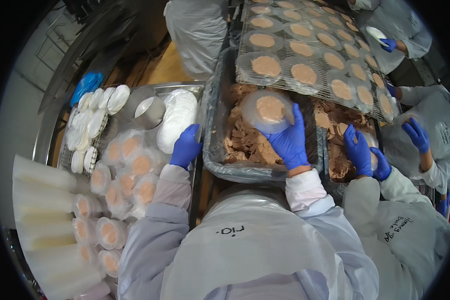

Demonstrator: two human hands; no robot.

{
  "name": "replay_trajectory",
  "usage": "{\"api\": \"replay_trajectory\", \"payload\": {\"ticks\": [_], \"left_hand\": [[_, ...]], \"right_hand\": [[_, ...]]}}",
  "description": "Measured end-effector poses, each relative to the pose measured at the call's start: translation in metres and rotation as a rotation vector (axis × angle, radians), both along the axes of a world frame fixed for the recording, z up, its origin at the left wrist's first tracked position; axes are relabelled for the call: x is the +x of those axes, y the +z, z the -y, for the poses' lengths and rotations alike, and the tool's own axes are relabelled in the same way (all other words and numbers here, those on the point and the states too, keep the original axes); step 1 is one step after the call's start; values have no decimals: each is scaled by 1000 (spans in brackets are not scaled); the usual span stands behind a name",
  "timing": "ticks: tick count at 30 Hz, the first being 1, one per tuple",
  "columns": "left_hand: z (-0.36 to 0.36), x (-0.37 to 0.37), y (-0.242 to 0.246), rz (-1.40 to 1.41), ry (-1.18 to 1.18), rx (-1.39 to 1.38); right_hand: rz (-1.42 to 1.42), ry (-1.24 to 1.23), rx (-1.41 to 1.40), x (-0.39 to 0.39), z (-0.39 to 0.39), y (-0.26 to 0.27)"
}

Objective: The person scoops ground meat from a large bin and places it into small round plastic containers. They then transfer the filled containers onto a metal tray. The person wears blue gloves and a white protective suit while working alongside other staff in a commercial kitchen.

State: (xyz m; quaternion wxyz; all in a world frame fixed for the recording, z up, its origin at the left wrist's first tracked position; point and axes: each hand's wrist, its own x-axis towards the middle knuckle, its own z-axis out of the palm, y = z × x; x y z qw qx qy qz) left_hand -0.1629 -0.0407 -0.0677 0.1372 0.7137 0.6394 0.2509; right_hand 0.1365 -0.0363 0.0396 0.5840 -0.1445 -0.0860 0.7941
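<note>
In a blue glove, my right hand (289, 140) supports a translucent round sheet (249, 112) from below, with a flat pinkish-brown patty (270, 108) lying on it. It is above a plastic-lined tub (230, 173) that holds brown ground mixture (245, 140). My left hand (186, 147), also gloved in blue, is at the right side of a metal tray, beside a stack of white round discs (177, 116). Its fingertips are near the tray edge; whether they touch anything is unclear. An open metal ring (147, 108) stands left of the discs.
Wire racks (318, 88) with rows of patties on round sheets cover the tub's far part. Wrapped patties (127, 183) crowd the left, near a wire basket (97, 150) of white discs. Co-workers' gloved hands (358, 153) are close on my right. Another person's apron (198, 33) is ahead.
</note>
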Motion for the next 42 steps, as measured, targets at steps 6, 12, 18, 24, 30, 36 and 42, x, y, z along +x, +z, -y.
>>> {"api": "replay_trajectory", "payload": {"ticks": [6,12,18,24,30,36,42], "left_hand": [[-47,7,14,168,170,-39],[-74,114,76,725,-278,16],[-78,175,89,571,-543,34],[-55,184,105,2207,-711,-681],[-36,185,125,1893,-415,-574],[-50,164,51,1921,-241,-697],[-68,158,88,2182,-440,-723]], "right_hand": [[137,-146,-20,25,-18,-20],[242,-264,6,58,-50,-6],[127,-288,-48,58,-42,-28],[194,-398,184,42,1,68],[794,-448,296,5,-2,32],[615,-281,-2,32,-15,-1],[403,-324,-221,52,-21,-15]]}}
